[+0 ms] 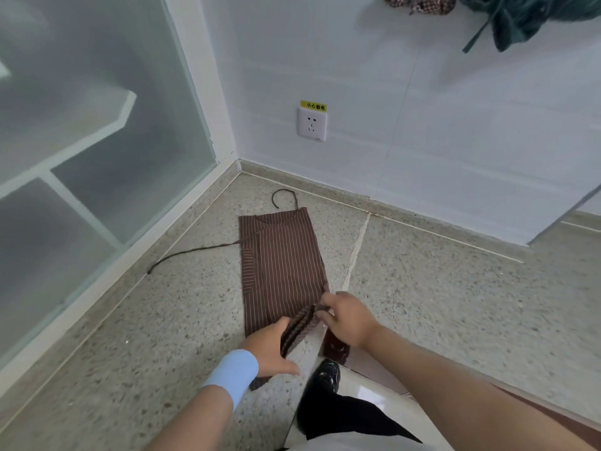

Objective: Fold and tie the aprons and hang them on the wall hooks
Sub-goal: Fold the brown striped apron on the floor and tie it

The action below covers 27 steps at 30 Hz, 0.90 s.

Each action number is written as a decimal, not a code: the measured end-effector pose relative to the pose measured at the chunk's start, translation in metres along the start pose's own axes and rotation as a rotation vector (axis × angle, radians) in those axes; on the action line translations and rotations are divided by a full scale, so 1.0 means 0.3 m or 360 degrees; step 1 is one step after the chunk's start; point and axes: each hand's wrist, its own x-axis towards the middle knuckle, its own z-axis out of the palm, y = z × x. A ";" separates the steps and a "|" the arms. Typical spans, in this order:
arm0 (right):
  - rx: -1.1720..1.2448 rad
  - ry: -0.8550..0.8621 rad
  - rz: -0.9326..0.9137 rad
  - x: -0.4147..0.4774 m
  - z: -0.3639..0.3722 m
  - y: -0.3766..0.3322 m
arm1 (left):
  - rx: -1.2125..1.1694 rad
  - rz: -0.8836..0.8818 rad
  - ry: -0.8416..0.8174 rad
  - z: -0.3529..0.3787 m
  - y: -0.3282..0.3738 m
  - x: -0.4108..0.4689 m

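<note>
A brown striped apron (281,262) lies folded into a long strip on the speckled floor, its near end rolled up. My left hand (271,348) grips the left part of that rolled end. My right hand (346,317) pinches its right part. One thin dark tie string (192,252) trails left across the floor, and a second string (284,195) loops beyond the far end. Other aprons hang on the wall at the top: a brown checked one (419,2) and a dark green one (523,17).
A white wall with a socket (311,123) and a yellow label stands behind the apron. Frosted glass panels (97,125) with white frames close off the left. My dark shoe (327,374) and trouser leg are just right of the rolled end.
</note>
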 end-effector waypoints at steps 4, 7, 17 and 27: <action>0.0327 0.0059 0.0231 0.025 -0.107 -0.012 | -0.0129 0.0001 0.0109 -0.129 -0.009 -0.003; 0.0511 -0.0065 0.0354 0.070 -0.166 -0.004 | -0.0083 -0.0034 -0.0218 -0.261 0.013 -0.002; 0.0277 0.0036 0.0577 0.266 -0.224 0.037 | 0.0299 -0.0058 -0.0016 -0.518 0.049 0.172; 0.0415 0.0162 0.0875 0.529 -0.115 0.182 | 0.0312 0.0196 0.1230 -0.333 -0.001 0.443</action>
